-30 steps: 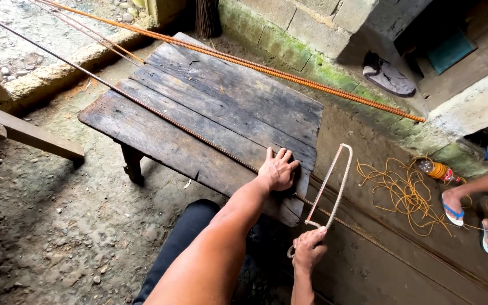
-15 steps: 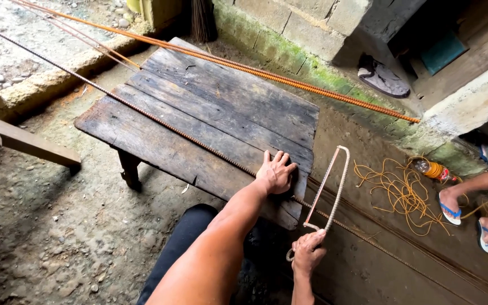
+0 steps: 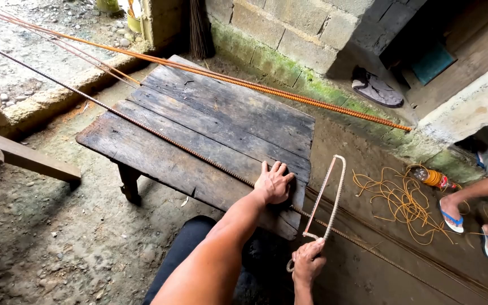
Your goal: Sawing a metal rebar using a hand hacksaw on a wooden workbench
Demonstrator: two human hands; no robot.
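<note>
— What is the left hand [image 3: 274, 183] doing?
— Fingers spread flat, it presses a dark steel rod [image 3: 142, 127] onto the wooden table [image 3: 221, 124] at mid-frame.
— And the right hand [image 3: 308, 262]?
— Bottom centre, closed around a hacksaw [image 3: 329, 195] handle, its blade across the rod beside the table's right edge.
— Farther out?
— Orange rods [image 3: 266, 90] cross the upper frame; another person's sandalled feet [image 3: 453, 214] at right.

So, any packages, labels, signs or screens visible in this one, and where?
Plastic bottle: lying on the ground right of the wooden table, beside the tangled orange cord; clear, with an orange band that may be a label, too small to tell.
No signs or screens in view.
</note>
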